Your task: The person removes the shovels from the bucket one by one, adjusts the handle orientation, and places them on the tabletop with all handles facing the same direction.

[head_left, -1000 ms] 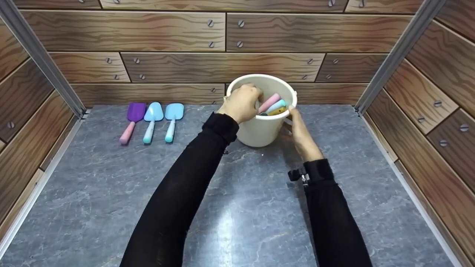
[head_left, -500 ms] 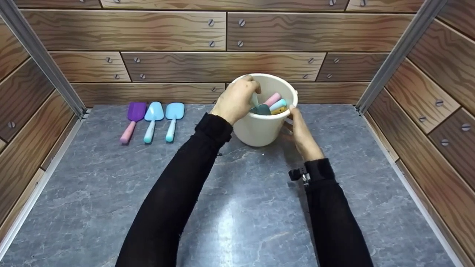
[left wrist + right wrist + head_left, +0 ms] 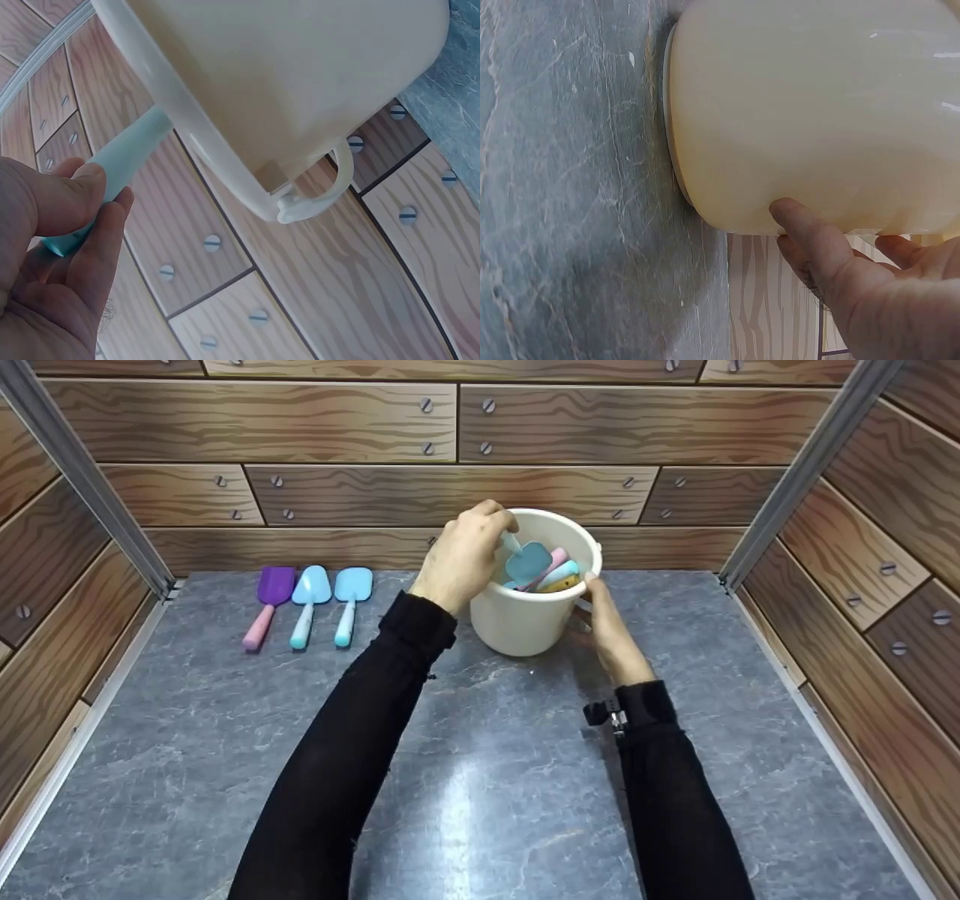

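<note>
In the head view my left hand [image 3: 466, 556] pinches the handle of a small blue shovel [image 3: 529, 562] at the rim of a white bucket [image 3: 517, 622]. The shovel's blade points into the bucket's mouth. The left wrist view shows the thumb and fingers on its pale teal handle [image 3: 131, 154], while the bucket wall hides the blade. My right hand [image 3: 613, 634] lies against the bucket's right side, its thumb near the rim. In the right wrist view its relaxed fingers [image 3: 810, 232] touch the outer wall. Inside the bucket are pink, light blue and yellow handles [image 3: 561, 584], partly hidden.
Left of the bucket, a purple shovel [image 3: 276, 585] with a pink handle and two blue shovels [image 3: 311, 586] lie side by side on the grey marbled tabletop [image 3: 480, 780]. Wood-patterned walls [image 3: 337, 495] enclose the back and sides, with metal posts at the corners.
My left hand has risen out of the bucket and moved left, drawing the blue shovel up so its blade shows at the mouth. The right hand and bucket stay nearly still.
</note>
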The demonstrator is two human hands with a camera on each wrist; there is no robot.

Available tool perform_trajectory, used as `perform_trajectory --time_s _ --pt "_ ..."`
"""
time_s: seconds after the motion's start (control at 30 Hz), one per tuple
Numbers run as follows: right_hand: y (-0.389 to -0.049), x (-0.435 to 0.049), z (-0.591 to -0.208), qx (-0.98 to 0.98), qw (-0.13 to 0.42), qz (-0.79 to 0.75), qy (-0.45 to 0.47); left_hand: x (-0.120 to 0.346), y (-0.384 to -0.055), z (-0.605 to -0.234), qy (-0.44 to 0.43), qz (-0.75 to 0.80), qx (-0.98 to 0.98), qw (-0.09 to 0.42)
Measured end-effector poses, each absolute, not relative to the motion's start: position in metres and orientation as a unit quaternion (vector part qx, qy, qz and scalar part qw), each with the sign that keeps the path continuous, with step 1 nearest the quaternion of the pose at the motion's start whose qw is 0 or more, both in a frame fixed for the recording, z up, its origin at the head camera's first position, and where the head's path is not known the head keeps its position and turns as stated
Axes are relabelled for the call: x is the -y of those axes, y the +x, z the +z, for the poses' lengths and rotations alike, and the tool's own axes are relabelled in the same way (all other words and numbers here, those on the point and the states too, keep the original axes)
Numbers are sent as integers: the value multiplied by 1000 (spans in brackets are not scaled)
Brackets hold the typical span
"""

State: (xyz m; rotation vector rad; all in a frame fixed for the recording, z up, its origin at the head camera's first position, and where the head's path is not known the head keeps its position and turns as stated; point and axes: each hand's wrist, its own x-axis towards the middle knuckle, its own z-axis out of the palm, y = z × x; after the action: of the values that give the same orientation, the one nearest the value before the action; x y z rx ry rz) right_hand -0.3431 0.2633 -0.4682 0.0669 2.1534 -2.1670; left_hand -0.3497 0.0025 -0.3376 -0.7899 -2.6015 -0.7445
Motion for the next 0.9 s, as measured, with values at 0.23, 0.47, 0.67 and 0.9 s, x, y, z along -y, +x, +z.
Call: perform_trajectory --time_s 0.23,0.47,0.67,0.9 --pt "-342 -265 -468 -716 43 -696 12 4 -343 -338 -290 -288 888 211" --pt "-342 -265 -468 -719 39 -693 6 12 -340 -338 -299 -310 867 252" --pt "-342 -265 -469 -716 41 -697 7 21 -337 -338 -296 -325 853 281" --pt "-342 -265 -469 -711 42 -701 6 31 -335 -336 -289 -342 835 321"
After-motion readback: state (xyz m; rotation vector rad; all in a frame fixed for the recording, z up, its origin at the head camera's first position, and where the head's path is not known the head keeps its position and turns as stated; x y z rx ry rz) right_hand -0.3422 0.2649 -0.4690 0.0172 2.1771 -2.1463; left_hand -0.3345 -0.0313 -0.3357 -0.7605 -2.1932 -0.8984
